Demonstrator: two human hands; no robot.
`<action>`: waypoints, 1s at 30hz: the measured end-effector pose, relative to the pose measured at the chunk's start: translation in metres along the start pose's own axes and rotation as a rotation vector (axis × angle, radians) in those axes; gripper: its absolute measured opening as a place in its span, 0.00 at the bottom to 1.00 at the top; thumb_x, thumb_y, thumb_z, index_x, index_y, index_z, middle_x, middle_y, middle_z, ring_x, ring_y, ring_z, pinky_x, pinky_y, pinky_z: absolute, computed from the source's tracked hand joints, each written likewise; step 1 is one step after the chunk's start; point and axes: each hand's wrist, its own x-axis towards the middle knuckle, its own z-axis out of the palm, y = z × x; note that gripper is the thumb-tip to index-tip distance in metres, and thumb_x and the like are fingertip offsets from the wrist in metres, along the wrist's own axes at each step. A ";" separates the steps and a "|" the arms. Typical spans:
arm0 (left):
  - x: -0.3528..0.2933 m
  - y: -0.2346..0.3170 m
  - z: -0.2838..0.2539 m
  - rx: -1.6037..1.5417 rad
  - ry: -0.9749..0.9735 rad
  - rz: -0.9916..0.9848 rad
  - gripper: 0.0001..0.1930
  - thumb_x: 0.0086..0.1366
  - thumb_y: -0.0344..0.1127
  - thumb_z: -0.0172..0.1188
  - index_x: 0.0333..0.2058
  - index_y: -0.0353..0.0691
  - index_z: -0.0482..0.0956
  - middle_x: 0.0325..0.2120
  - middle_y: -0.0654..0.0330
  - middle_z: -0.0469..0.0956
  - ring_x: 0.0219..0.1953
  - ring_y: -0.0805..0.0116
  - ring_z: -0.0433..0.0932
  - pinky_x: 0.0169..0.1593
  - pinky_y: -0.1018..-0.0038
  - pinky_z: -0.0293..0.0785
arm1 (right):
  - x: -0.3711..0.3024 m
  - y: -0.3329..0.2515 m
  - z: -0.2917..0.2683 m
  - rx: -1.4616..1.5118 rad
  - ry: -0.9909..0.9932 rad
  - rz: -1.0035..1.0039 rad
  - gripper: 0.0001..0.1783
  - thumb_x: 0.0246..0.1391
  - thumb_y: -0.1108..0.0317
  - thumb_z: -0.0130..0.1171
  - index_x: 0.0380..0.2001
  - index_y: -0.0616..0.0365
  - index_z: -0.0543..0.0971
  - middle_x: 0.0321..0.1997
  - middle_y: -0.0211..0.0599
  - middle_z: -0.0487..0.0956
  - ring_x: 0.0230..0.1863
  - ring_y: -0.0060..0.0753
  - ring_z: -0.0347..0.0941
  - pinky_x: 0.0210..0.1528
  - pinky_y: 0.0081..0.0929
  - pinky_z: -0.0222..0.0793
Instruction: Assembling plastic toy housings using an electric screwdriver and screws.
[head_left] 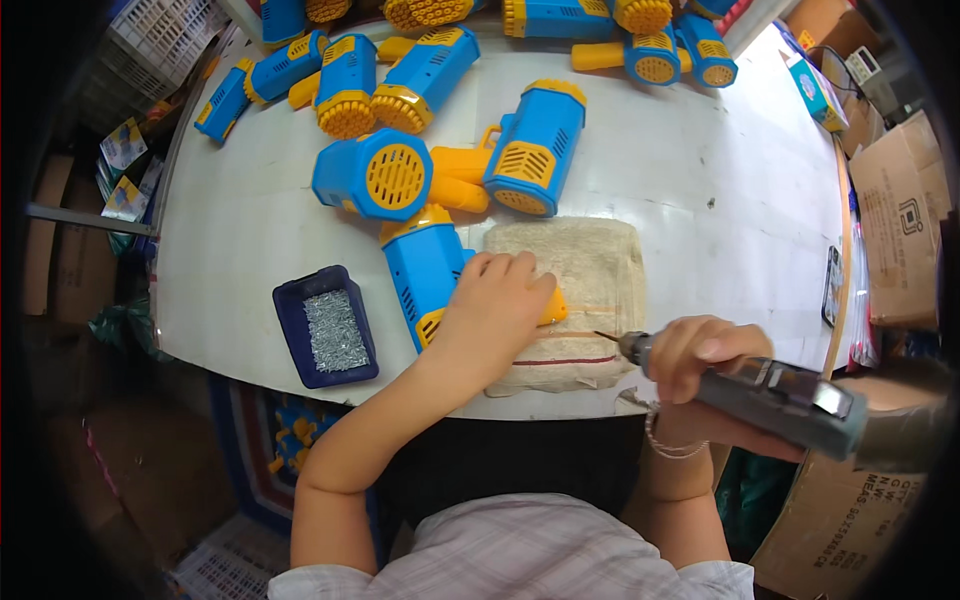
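My left hand (pixel 497 305) is closed around the grip end of a blue and yellow toy bubble gun (pixel 420 270), which lies on its side at the left of a folded beige towel (pixel 575 255). Its yellow handle tip pokes out past my fingers. To the right, my right hand (pixel 700 365) is wrapped around a grey electric screwdriver (pixel 790 405), its thin dark bit pointing left over the towel, apart from the toy. A dark blue plastic tray (pixel 290 318) holding many small silvery screws (pixel 336 330) stands left of the toy.
Two more toy bubble guns (pixel 545 140) lie just beyond the towel, with several others (pixel 430 75) along the far side of the white table (pixel 240 210). A phone (pixel 832 285) rests at the right edge. Cardboard boxes (pixel 905 200) flank the right; a white crate (pixel 150 50) sits far left.
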 end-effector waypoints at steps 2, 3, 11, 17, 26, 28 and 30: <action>-0.001 -0.003 0.001 -0.011 -0.022 0.002 0.24 0.42 0.34 0.66 0.42 0.42 0.72 0.35 0.60 0.69 0.41 0.63 0.69 0.47 0.70 0.62 | -0.005 0.006 0.002 0.043 -0.044 0.059 0.53 0.30 0.19 0.43 0.34 0.66 0.71 0.17 0.33 0.71 0.16 0.26 0.65 0.17 0.21 0.61; -0.002 -0.004 0.002 -0.017 -0.043 -0.005 0.24 0.42 0.34 0.66 0.42 0.42 0.72 0.33 0.60 0.70 0.40 0.64 0.70 0.46 0.69 0.63 | -0.005 0.009 0.010 0.002 -0.008 0.083 0.34 0.43 0.39 0.46 0.33 0.65 0.73 0.15 0.33 0.69 0.16 0.27 0.65 0.18 0.22 0.61; -0.003 -0.003 0.005 -0.052 0.029 -0.003 0.23 0.41 0.33 0.65 0.41 0.41 0.73 0.29 0.61 0.69 0.37 0.64 0.71 0.44 0.70 0.64 | -0.009 0.018 0.019 -0.161 0.045 0.165 0.08 0.49 0.81 0.46 0.29 0.62 0.74 0.14 0.34 0.68 0.17 0.28 0.65 0.23 0.22 0.63; -0.004 -0.005 0.007 -0.054 0.040 0.000 0.22 0.41 0.32 0.65 0.40 0.40 0.73 0.29 0.61 0.69 0.37 0.64 0.70 0.44 0.70 0.64 | -0.011 0.021 0.018 -0.120 0.035 0.230 0.07 0.51 0.80 0.45 0.29 0.64 0.74 0.17 0.35 0.70 0.19 0.27 0.66 0.24 0.22 0.64; -0.004 -0.007 0.015 -0.026 0.056 0.001 0.23 0.41 0.32 0.65 0.40 0.40 0.74 0.29 0.60 0.69 0.37 0.64 0.70 0.45 0.70 0.64 | -0.007 0.027 0.020 -0.099 -0.014 0.188 0.07 0.52 0.82 0.42 0.26 0.64 0.71 0.16 0.35 0.69 0.19 0.28 0.65 0.25 0.22 0.63; -0.004 -0.006 0.015 -0.027 0.062 -0.001 0.23 0.41 0.32 0.65 0.40 0.39 0.74 0.29 0.60 0.69 0.37 0.64 0.70 0.45 0.70 0.64 | -0.006 0.027 0.019 -0.095 -0.035 0.199 0.09 0.51 0.84 0.40 0.26 0.64 0.71 0.16 0.35 0.68 0.19 0.28 0.64 0.25 0.23 0.63; -0.004 -0.005 0.015 -0.022 0.052 -0.006 0.23 0.41 0.31 0.65 0.40 0.39 0.74 0.29 0.60 0.69 0.37 0.64 0.70 0.46 0.70 0.64 | -0.006 0.029 0.019 -0.090 -0.056 0.208 0.11 0.50 0.86 0.38 0.25 0.64 0.70 0.16 0.36 0.68 0.18 0.28 0.64 0.25 0.23 0.63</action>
